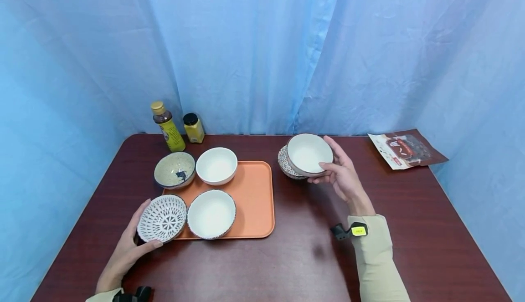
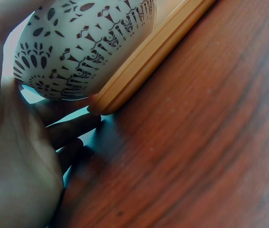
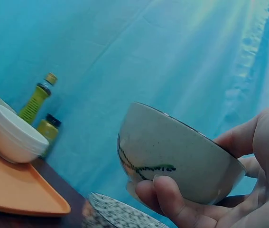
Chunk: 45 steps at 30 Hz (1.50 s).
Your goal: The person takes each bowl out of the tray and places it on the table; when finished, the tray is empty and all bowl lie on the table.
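My left hand (image 1: 129,246) holds a black-and-white patterned bowl (image 1: 162,218) at the near left corner of the orange tray (image 1: 254,227), thumb on its near side and fingers on its outer side. My right hand (image 1: 343,174) grips a pale bowl with a dark rim (image 1: 309,153), thumb at the rim and fingers under it. In the right wrist view that bowl (image 3: 172,156) is tilted and shows a green-and-dark painted line. Below it is a small-patterned bowl (image 1: 285,164), partly hidden. On the tray, a plain white bowl (image 1: 216,166) and a dark-rimmed white bowl (image 1: 211,214) stand near the left hand.
A speckled bowl with a blue mark (image 1: 175,170) sits at the tray's far left corner. Behind it stand a yellow-capped bottle (image 1: 169,128) and a black-lidded jar (image 1: 194,129). A brown-and-white packet (image 1: 408,149) lies at the far right; blue curtains (image 1: 246,56) surround the table.
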{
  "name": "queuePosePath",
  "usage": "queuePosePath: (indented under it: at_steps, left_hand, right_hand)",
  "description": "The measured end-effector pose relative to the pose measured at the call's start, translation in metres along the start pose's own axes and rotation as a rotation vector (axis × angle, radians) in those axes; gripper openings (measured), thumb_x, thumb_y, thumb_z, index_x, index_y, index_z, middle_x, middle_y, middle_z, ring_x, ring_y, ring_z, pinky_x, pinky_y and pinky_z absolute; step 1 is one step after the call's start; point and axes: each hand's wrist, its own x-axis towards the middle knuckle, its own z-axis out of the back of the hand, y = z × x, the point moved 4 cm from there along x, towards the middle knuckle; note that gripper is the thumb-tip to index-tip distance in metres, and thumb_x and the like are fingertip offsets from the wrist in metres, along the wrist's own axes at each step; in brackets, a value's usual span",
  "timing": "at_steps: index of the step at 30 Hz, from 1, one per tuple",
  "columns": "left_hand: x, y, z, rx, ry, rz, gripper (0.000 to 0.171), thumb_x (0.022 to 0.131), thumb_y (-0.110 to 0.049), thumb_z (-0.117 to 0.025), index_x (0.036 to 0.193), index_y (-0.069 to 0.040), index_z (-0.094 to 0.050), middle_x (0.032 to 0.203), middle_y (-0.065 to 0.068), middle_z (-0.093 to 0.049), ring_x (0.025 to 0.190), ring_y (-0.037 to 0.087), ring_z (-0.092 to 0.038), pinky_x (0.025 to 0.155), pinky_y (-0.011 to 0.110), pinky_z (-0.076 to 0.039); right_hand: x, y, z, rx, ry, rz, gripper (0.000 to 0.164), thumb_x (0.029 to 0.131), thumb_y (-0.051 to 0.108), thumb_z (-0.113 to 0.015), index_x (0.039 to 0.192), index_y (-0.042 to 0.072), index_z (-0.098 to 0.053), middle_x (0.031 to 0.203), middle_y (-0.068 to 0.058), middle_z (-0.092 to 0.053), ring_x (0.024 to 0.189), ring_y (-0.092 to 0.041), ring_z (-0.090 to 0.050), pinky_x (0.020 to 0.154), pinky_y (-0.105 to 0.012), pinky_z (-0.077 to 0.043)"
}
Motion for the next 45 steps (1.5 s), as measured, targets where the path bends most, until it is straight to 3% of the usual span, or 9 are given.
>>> queuePosePath:
  at_steps: [6, 10, 13, 16, 22, 27, 38, 45]
  left_hand:
    - [0.001, -0.001, 0.000, 0.000, 0.002, 0.003, 0.108, 0.082, -0.012, -0.077, 0.163, -0.026, -0.007, 0.168, 0.015, -0.013, 0.121, -0.024, -0.019, 0.114, 0.064, -0.017]
    - [0.000, 0.000, 0.000, 0.014, 0.000, -0.006, 0.106, 0.083, -0.013, -0.077, 0.163, -0.027, -0.008, 0.168, 0.013, -0.014, 0.123, -0.024, -0.019, 0.118, 0.036, -0.020]
    - [-0.001, 0.000, 0.000, 0.023, -0.004, -0.018, 0.105, 0.084, -0.013, -0.076, 0.163, -0.027, -0.008, 0.168, 0.012, -0.014, 0.124, -0.024, -0.019, 0.104, 0.013, -0.022]
    - [-0.002, 0.001, 0.000, 0.023, -0.004, -0.030, 0.105, 0.084, -0.012, -0.076, 0.163, -0.028, -0.008, 0.168, 0.011, -0.014, 0.123, -0.024, -0.020, 0.095, 0.004, -0.022]
    - [-0.002, 0.000, 0.001, 0.028, -0.007, -0.059, 0.104, 0.085, -0.010, -0.076, 0.163, -0.028, -0.009, 0.167, 0.009, -0.016, 0.124, -0.024, -0.021, 0.090, 0.002, -0.022]
    - [-0.003, 0.000, 0.001, 0.032, -0.008, -0.066, 0.104, 0.085, -0.011, -0.076, 0.163, -0.027, -0.009, 0.167, 0.005, -0.016, 0.124, -0.024, -0.021, 0.090, 0.000, -0.022]
    - [-0.002, 0.000, 0.001, 0.038, -0.006, -0.055, 0.104, 0.085, -0.011, -0.076, 0.163, -0.026, -0.009, 0.167, 0.010, -0.015, 0.124, -0.025, -0.020, 0.089, 0.000, -0.022]
    - [-0.003, 0.000, 0.001, 0.040, -0.009, -0.063, 0.104, 0.084, -0.011, -0.076, 0.163, -0.028, -0.009, 0.167, 0.006, -0.017, 0.124, -0.025, -0.021, 0.089, 0.001, -0.022]
  right_hand:
    - [-0.001, 0.004, 0.022, 0.040, -0.058, 0.029, 0.077, 0.097, -0.012, -0.038, 0.163, 0.016, -0.009, 0.152, -0.010, -0.027, 0.070, -0.022, -0.076, 0.061, -0.032, -0.060]
    - [-0.002, 0.007, 0.033, 0.063, -0.092, 0.050, 0.076, 0.098, -0.012, -0.039, 0.163, 0.016, -0.009, 0.145, -0.003, -0.033, 0.072, -0.019, -0.076, 0.062, -0.035, -0.060]
    - [-0.003, 0.008, 0.039, 0.085, -0.110, 0.063, 0.076, 0.098, -0.012, -0.039, 0.162, 0.016, -0.011, 0.142, 0.001, -0.035, 0.073, -0.019, -0.076, 0.063, -0.037, -0.061]
    - [-0.003, 0.009, 0.046, 0.095, -0.125, 0.070, 0.076, 0.098, -0.013, -0.038, 0.162, 0.017, -0.011, 0.143, -0.001, -0.033, 0.075, -0.019, -0.076, 0.064, -0.039, -0.061]
    - [-0.004, 0.008, 0.059, 0.104, -0.171, 0.067, 0.077, 0.097, -0.014, -0.036, 0.162, 0.018, -0.010, 0.160, -0.013, -0.012, 0.076, -0.019, -0.076, 0.064, -0.041, -0.061]
    - [-0.005, 0.004, 0.071, 0.099, -0.218, 0.045, 0.078, 0.098, -0.014, -0.035, 0.163, 0.022, -0.011, 0.166, -0.011, 0.002, 0.075, -0.018, -0.075, 0.063, -0.040, -0.061]
    - [-0.003, -0.017, 0.091, 0.095, -0.277, -0.047, 0.081, 0.098, -0.014, -0.034, 0.162, 0.028, -0.010, 0.165, -0.009, 0.001, 0.067, -0.019, -0.074, 0.060, -0.034, -0.060]
    - [-0.003, -0.027, 0.099, 0.070, -0.287, -0.097, 0.080, 0.100, -0.011, -0.036, 0.162, 0.031, -0.006, 0.167, -0.008, 0.004, 0.067, -0.019, -0.074, 0.061, -0.032, -0.060]
